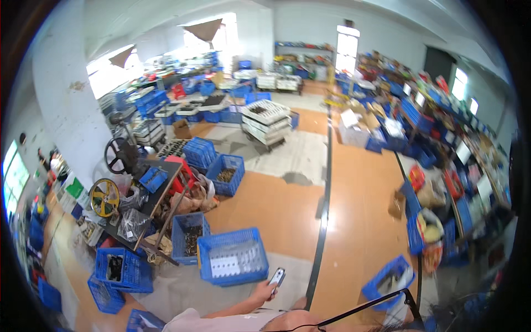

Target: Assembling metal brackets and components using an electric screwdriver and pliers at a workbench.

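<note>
My left hand (264, 291) is closed around a slim, pale oblong piece (277, 277) with dark edges and a dark spot near its upper end. Its exact kind is too small to tell. A light sleeve (191, 321) leads to this arm at the lower edge. Just beyond the hand, to its left, stands a blue plastic crate (261, 271) with flat white pieces and clear plastic inside. The hand is near the crate's right front corner. My right hand cannot be made out in the picture.
Blue crates of small metal-looking parts (192, 238) stand left, beside a workbench (156, 202) with a yellow handwheel (104, 197). Stacked white trays (266, 119) stand ahead. Another blue crate (387, 282) is on the right floor, near loaded shelves (437, 122). Black glasses (365, 307) cross the lower edge.
</note>
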